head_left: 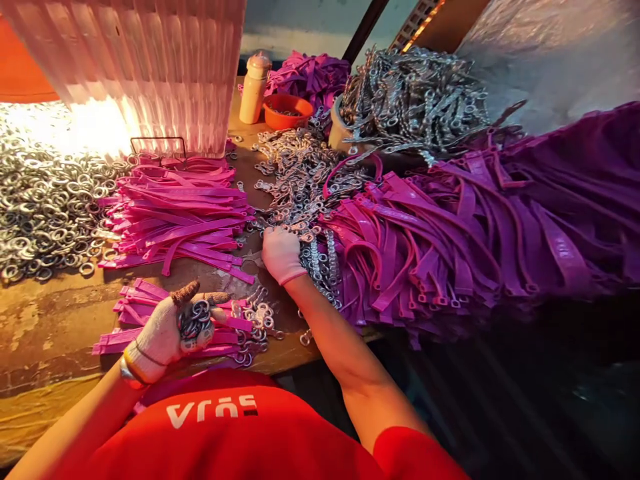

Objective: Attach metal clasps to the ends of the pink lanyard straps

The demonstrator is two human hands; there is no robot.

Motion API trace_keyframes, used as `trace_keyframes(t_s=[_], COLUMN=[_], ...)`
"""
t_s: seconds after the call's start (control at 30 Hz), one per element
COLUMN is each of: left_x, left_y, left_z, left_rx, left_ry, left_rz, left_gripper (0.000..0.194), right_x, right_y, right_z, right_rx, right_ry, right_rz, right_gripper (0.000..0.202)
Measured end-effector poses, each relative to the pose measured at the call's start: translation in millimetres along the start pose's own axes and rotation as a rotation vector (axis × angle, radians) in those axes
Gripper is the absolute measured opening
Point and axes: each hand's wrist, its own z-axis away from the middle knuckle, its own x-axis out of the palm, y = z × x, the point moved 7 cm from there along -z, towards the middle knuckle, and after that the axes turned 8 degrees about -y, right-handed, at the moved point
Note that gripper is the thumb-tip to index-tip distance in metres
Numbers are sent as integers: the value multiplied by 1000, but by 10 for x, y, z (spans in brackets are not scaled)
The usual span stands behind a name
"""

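Note:
My left hand (165, 332), in a white knit glove with dark, dirty fingertips, is curled around a clutch of small metal rings (195, 319). It hovers over a short bundle of pink straps (141, 303) whose right ends carry metal rings and links (261, 315). My right hand (281, 253), also gloved, is closed at the edge of a heap of short metal chain pieces (300, 175); its fingertips are turned away, so what they hold is hidden. Just beyond, a larger stack of pink straps (183, 208) lies between the two hands and the lamp-lit panel.
Loose metal rings (45, 207) are heaped at left by a ribbed translucent panel (165, 73). Purple straps (430, 233) spread over the right side. Behind stand a bottle (255, 90), an orange bowl (287, 120) and a container piled with twisted chains (415, 100).

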Motion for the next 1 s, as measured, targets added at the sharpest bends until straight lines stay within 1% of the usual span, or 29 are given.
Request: trace_keyframes(t_s=[0.07,0.1,0.13,0.2,0.23,0.27,0.3,0.33,0.4,0.43,0.5,0.57,0.63,0.7,0.8,0.9,1.0], left_x=[14,22,32,62,82,103,118,125,115,99,68,45,26,5,-10,18,60], left_y=[-2,-13,-29,-66,-78,-82,-83,-86,-107,-123,-162,-191,-210,-210,-196,-171,-156], left_z=[67,99,127,164,171,173,170,163,145,134,116,107,106,113,137,181,216], left_rx=[26,33,36,45,64,96,136,177,246,267,281,272,245,229,233,257,258], left_ry=[18,29,39,37,21,-1,-22,-41,-60,-59,-55,-44,-26,5,43,47,17], left_rz=[-19,-36,-55,-103,-136,-175,-214,-248,-286,-295,-310,-329,-349,-356,-292,-238,-244], left_gripper=[43,41,40,39,40,42,43,43,39,37,35,39,44,45,38,35,36], right_x=[-55,-107,-173,-305,-363,-393,-408,-416,-382,-341,-228,-105,-17,9,8,28,44], right_y=[18,5,-29,-153,-241,-346,-462,-585,-797,-873,-954,-955,-929,-886,-824,-807,-799], right_z=[32,74,144,372,523,687,855,1020,1287,1376,1465,1481,1482,1488,1520,1559,1588], right_rx=[-18,-49,-99,-243,-325,-393,-440,-482,-508,-493,-418,-309,-233,-192,-139,-93,-70], right_ry=[11,31,58,74,54,-8,-80,-146,-262,-302,-349,-356,-334,-271,-194,-199,-188], right_rz=[-6,-50,-144,-478,-688,-871,-997,-1077,-1158,-1182,-1270,-1419,-1527,-1537,-1529,-1547,-1530], right_gripper=[27,25,23,23,23,23,23,23,23,26,31,30,27,25,24,24,24])
